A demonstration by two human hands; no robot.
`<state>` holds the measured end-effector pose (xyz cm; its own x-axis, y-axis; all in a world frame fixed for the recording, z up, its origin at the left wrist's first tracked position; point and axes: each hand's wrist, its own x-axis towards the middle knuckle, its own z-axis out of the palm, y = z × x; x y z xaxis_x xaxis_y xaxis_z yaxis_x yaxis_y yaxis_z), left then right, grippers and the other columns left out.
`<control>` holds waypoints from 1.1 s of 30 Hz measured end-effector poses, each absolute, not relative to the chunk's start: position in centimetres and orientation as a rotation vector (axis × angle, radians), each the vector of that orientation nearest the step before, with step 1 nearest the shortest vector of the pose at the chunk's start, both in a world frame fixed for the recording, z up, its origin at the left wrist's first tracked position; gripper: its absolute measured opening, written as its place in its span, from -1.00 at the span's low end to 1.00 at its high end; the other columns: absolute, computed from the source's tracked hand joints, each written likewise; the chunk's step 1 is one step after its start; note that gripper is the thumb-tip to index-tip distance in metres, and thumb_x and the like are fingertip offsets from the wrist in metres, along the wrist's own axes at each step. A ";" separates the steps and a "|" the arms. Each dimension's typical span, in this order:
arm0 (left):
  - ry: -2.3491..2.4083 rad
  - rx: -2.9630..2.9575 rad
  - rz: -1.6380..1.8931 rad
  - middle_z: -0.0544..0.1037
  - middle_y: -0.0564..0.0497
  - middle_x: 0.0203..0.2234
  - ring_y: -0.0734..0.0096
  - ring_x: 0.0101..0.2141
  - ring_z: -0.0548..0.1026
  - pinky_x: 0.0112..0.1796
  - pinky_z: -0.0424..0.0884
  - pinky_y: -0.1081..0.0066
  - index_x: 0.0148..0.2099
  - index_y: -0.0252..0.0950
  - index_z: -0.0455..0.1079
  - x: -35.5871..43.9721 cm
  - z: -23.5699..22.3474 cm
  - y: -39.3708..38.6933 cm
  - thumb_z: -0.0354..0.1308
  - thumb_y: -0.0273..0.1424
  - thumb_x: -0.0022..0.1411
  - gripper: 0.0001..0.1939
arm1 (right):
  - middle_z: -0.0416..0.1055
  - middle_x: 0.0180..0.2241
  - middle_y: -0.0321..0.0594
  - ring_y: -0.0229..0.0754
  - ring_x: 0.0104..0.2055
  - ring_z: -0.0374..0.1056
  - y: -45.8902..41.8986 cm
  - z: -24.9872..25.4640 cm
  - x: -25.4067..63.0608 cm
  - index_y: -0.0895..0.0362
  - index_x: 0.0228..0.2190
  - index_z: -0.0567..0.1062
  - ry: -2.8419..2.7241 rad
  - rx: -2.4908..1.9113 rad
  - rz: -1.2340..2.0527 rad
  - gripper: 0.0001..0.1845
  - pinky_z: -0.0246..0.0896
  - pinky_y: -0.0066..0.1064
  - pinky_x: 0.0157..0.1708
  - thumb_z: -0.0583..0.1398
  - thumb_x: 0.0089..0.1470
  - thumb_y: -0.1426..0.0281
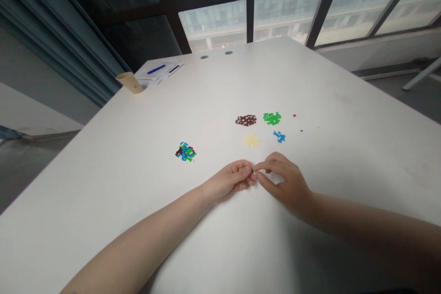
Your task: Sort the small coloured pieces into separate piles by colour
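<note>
My left hand (236,177) is closed, thumb pressed against its curled fingers. At its fingertips a small green piece (254,171) shows, with a whitish bit just below it. From the other side my right hand (285,181) reaches in, its thumb and forefinger pinching at that same piece. Beyond the hands lie loose heaps of small flat pieces: cream pieces (251,140), blue pieces (279,137), dark brown pieces (245,120) and green pieces (272,118). A mixed heap (186,152) of blue, green and brown pieces is left of my left hand.
Single red (294,115), black (302,131) and yellow (319,127) pieces lie to the right on the white table (103,183). At the far left edge stand a tan paper cup (131,83) and papers (163,73) with a blue pen (156,69) on them.
</note>
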<state>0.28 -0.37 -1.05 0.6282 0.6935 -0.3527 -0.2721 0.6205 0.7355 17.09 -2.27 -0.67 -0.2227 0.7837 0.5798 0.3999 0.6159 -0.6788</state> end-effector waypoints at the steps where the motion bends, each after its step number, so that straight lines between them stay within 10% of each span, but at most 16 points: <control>1: 0.680 0.698 0.585 0.43 0.03 -0.52 0.64 -0.51 0.37 -0.48 0.21 0.61 -0.36 -0.40 0.33 0.2 -1.1 -0.3 0.19 -0.22 0.02 -0.70 | 0.29 -0.54 -0.30 -0.28 -0.44 0.23 -2.3 -0.7 17.1 0.14 -0.41 0.46 -1.836 -0.957 0.480 -0.90 0.16 -0.42 -0.42 0.15 -0.05 0.51; 33: 0.637 0.840 0.447 0.48 -0.02 -0.47 0.56 -0.49 0.46 -0.50 0.27 0.58 -0.31 -0.38 0.34 0.0 -2.2 0.4 0.14 -0.27 0.08 -0.76 | 0.44 -0.33 -0.18 -0.14 -0.30 0.30 11.8 -1.7 25.1 0.00 -0.33 0.55 -2.132 -2.086 -0.132 -0.71 -0.03 -0.39 -0.43 0.04 0.06 0.29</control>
<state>-0.03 0.43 -2.17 0.7286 0.5954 -0.3386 -0.1160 0.5944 0.7958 25.08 11.77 -1.74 -0.0177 0.9848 0.1725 0.9986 0.0259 -0.0455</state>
